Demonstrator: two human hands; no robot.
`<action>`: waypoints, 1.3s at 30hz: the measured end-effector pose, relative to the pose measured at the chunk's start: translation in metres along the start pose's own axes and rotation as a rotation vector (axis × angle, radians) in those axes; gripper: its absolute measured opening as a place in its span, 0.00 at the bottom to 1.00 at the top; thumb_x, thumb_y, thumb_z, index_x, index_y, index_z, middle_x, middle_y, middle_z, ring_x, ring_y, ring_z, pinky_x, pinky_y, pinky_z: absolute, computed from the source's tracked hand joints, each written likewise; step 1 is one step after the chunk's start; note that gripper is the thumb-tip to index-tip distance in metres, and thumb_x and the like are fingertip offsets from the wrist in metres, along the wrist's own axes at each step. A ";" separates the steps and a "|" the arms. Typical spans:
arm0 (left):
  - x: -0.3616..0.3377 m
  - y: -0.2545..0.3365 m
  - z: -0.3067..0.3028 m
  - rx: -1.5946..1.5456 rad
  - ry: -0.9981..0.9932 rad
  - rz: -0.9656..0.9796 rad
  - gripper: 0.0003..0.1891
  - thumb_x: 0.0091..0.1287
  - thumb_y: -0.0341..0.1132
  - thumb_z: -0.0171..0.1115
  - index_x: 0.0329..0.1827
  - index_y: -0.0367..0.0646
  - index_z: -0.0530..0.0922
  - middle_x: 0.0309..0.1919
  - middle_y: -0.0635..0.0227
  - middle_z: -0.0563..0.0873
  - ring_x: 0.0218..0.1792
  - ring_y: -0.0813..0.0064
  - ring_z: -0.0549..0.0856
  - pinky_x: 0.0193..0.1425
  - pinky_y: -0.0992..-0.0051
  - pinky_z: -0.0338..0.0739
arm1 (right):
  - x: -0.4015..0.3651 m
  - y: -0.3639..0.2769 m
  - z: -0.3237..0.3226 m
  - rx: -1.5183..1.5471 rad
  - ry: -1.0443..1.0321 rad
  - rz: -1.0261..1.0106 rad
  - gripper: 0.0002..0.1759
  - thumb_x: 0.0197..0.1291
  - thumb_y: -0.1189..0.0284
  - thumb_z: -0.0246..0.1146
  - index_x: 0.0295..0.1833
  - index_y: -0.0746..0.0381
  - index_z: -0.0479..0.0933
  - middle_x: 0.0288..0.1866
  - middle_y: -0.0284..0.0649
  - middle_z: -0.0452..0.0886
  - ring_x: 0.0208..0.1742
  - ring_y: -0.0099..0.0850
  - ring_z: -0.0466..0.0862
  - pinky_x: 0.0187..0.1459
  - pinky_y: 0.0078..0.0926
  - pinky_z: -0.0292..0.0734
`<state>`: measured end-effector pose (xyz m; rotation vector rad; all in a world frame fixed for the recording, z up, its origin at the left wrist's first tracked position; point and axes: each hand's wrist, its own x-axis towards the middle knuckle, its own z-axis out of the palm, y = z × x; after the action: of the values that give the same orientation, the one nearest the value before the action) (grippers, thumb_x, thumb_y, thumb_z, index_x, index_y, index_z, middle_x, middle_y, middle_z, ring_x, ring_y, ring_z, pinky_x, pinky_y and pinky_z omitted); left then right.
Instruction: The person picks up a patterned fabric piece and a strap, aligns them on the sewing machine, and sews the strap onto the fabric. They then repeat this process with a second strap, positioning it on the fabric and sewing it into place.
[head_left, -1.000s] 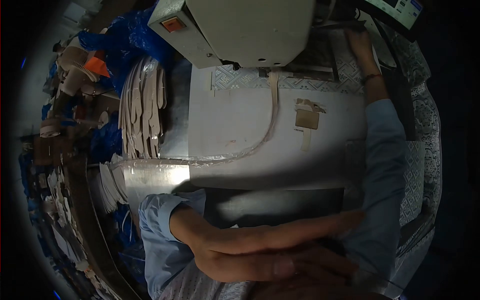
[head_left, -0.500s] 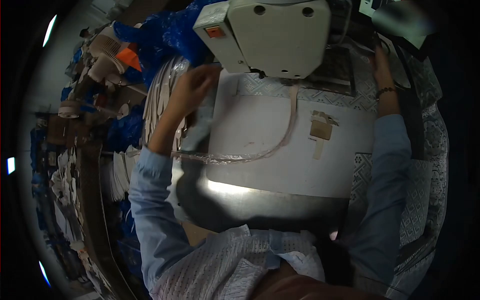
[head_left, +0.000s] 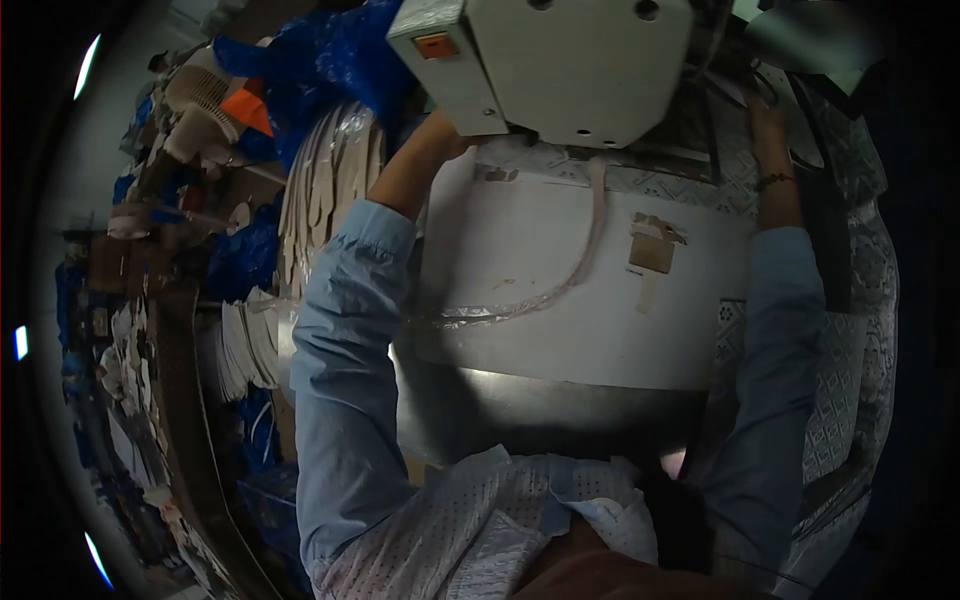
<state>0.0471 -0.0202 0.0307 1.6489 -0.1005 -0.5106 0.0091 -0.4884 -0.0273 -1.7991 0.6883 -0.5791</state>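
A pale machine head [head_left: 590, 75], like that of a sewing machine, overhangs the work surface, with a box carrying an orange switch [head_left: 435, 46] on its left. My left hand [head_left: 440, 140] reaches in under this box, its fingers mostly hidden behind it. Far to the right, my right hand [head_left: 766, 122] is at the back beside a dark edge and a cable; its fingertips are too dark to make out. From under the head a thin beige strip [head_left: 598, 215] curves down and leftward over the white board [head_left: 520, 235], away from both hands.
Long beige strips [head_left: 330, 185] hang in a bundle at left, below blue plastic [head_left: 340, 50]. More pale pieces [head_left: 245, 345] are stacked lower down. Brown tape [head_left: 652, 252] sticks to the board. A metal edge [head_left: 540, 410] lies nearest my body; patterned sheets [head_left: 838, 400] cover the right side.
My left hand has moved right and forward, from beside the box to under it. My right hand stays at about the same place. The view has shifted slightly.
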 end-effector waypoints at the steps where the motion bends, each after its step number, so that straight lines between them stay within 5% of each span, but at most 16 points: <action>1: 0.011 -0.022 -0.007 0.463 0.021 0.337 0.18 0.62 0.33 0.68 0.55 0.40 0.82 0.49 0.55 0.86 0.54 0.55 0.84 0.57 0.56 0.79 | 0.004 0.003 0.001 -0.030 0.002 0.050 0.33 0.62 0.58 0.69 0.57 0.79 0.76 0.47 0.53 0.83 0.48 0.37 0.84 0.50 0.37 0.77; 2: 0.021 -0.033 -0.004 0.907 0.043 0.698 0.18 0.61 0.33 0.67 0.55 0.40 0.82 0.48 0.54 0.86 0.54 0.55 0.84 0.57 0.58 0.78 | 0.009 0.011 0.005 0.017 0.014 0.036 0.33 0.62 0.57 0.69 0.56 0.79 0.76 0.44 0.51 0.84 0.43 0.36 0.84 0.46 0.37 0.77; 4: 0.008 -0.030 0.025 1.266 0.206 0.684 0.17 0.60 0.33 0.67 0.52 0.38 0.82 0.48 0.52 0.87 0.52 0.53 0.84 0.56 0.62 0.78 | 0.001 0.004 0.001 0.046 0.030 0.023 0.31 0.63 0.57 0.69 0.54 0.78 0.77 0.35 0.42 0.81 0.33 0.29 0.80 0.34 0.33 0.72; 5: 0.006 -0.029 0.030 1.222 0.241 0.691 0.16 0.61 0.33 0.67 0.51 0.38 0.83 0.47 0.52 0.87 0.51 0.52 0.84 0.55 0.62 0.78 | -0.008 -0.007 0.001 0.035 0.025 0.029 0.30 0.63 0.58 0.68 0.54 0.78 0.77 0.28 0.36 0.78 0.28 0.24 0.76 0.26 0.27 0.68; 7: 0.012 -0.030 0.021 1.145 0.287 0.748 0.15 0.61 0.34 0.67 0.49 0.37 0.83 0.47 0.51 0.87 0.51 0.52 0.84 0.54 0.62 0.78 | -0.022 -0.026 -0.011 -0.250 -0.074 -0.044 0.26 0.65 0.56 0.65 0.49 0.73 0.80 0.25 0.37 0.77 0.26 0.25 0.76 0.27 0.27 0.69; 12: 0.025 -0.047 -0.044 1.062 0.319 0.885 0.15 0.63 0.34 0.67 0.51 0.37 0.81 0.43 0.51 0.87 0.45 0.51 0.85 0.50 0.62 0.79 | 0.014 -0.003 0.008 -0.141 -0.287 0.026 0.20 0.67 0.60 0.64 0.47 0.68 0.80 0.27 0.36 0.77 0.24 0.26 0.74 0.29 0.27 0.73; 15: 0.026 -0.047 -0.087 1.090 0.326 0.977 0.16 0.63 0.33 0.67 0.52 0.35 0.81 0.44 0.50 0.87 0.45 0.50 0.85 0.50 0.61 0.79 | -0.012 -0.034 0.049 -0.158 -0.219 -0.204 0.18 0.67 0.61 0.64 0.48 0.68 0.80 0.28 0.36 0.77 0.24 0.26 0.74 0.29 0.27 0.73; 18: 0.016 -0.047 -0.110 1.117 0.414 0.842 0.17 0.63 0.32 0.67 0.52 0.33 0.80 0.45 0.48 0.87 0.47 0.49 0.86 0.51 0.61 0.79 | -0.029 -0.051 0.064 -0.195 -0.158 -0.427 0.17 0.67 0.62 0.64 0.48 0.67 0.80 0.29 0.36 0.77 0.25 0.26 0.75 0.30 0.27 0.73; 21: 0.013 -0.040 -0.114 1.128 0.386 0.741 0.16 0.64 0.31 0.65 0.53 0.32 0.79 0.47 0.46 0.87 0.49 0.48 0.86 0.51 0.62 0.79 | -0.038 -0.045 0.036 -0.269 -0.114 -0.662 0.16 0.67 0.63 0.64 0.49 0.66 0.80 0.31 0.36 0.77 0.25 0.27 0.75 0.30 0.27 0.74; 23: 0.016 -0.042 -0.115 1.018 0.347 0.913 0.16 0.64 0.29 0.65 0.53 0.32 0.79 0.46 0.46 0.87 0.48 0.49 0.86 0.50 0.63 0.79 | -0.069 -0.038 0.008 -0.325 -0.094 -0.819 0.16 0.68 0.63 0.64 0.50 0.66 0.80 0.31 0.36 0.77 0.26 0.27 0.75 0.30 0.27 0.74; 26: 0.012 -0.040 -0.110 1.016 0.382 0.873 0.17 0.62 0.28 0.67 0.53 0.30 0.78 0.45 0.46 0.86 0.46 0.50 0.86 0.50 0.64 0.78 | -0.126 -0.042 -0.018 -0.400 -0.091 -1.066 0.15 0.68 0.64 0.64 0.51 0.65 0.81 0.33 0.36 0.77 0.26 0.27 0.76 0.31 0.27 0.74; 28: 0.015 -0.042 -0.116 1.011 0.368 0.876 0.17 0.61 0.27 0.68 0.53 0.30 0.78 0.45 0.46 0.86 0.46 0.50 0.85 0.50 0.64 0.78 | -0.194 -0.055 -0.044 -0.537 -0.275 -0.879 0.16 0.66 0.67 0.66 0.57 0.61 0.80 0.37 0.36 0.76 0.30 0.28 0.78 0.33 0.27 0.75; 30: 0.017 -0.044 -0.121 1.014 0.353 0.891 0.18 0.60 0.26 0.69 0.53 0.30 0.78 0.45 0.46 0.86 0.46 0.50 0.85 0.51 0.64 0.78 | -0.233 -0.039 -0.043 -0.524 -0.321 -0.910 0.23 0.64 0.64 0.68 0.62 0.59 0.79 0.36 0.35 0.74 0.31 0.26 0.76 0.34 0.27 0.76; 32: 0.019 -0.043 -0.125 1.025 0.320 0.909 0.19 0.61 0.27 0.71 0.55 0.32 0.78 0.47 0.53 0.87 0.46 0.60 0.85 0.53 0.66 0.78 | -0.254 -0.031 -0.039 -0.605 -0.277 -0.932 0.24 0.62 0.63 0.69 0.63 0.59 0.79 0.36 0.34 0.73 0.32 0.26 0.76 0.34 0.27 0.75; 39: 0.016 -0.045 -0.125 1.059 0.317 0.935 0.19 0.63 0.29 0.71 0.55 0.32 0.78 0.48 0.54 0.87 0.48 0.62 0.85 0.54 0.67 0.77 | -0.257 -0.028 -0.036 -0.725 -0.230 -0.922 0.29 0.58 0.62 0.71 0.65 0.59 0.78 0.37 0.32 0.69 0.34 0.24 0.74 0.38 0.24 0.75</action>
<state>0.0996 0.0964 -0.0099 2.3893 -0.9816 0.6462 -0.1942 -0.3257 -0.0049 -2.8178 -0.1880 -0.7435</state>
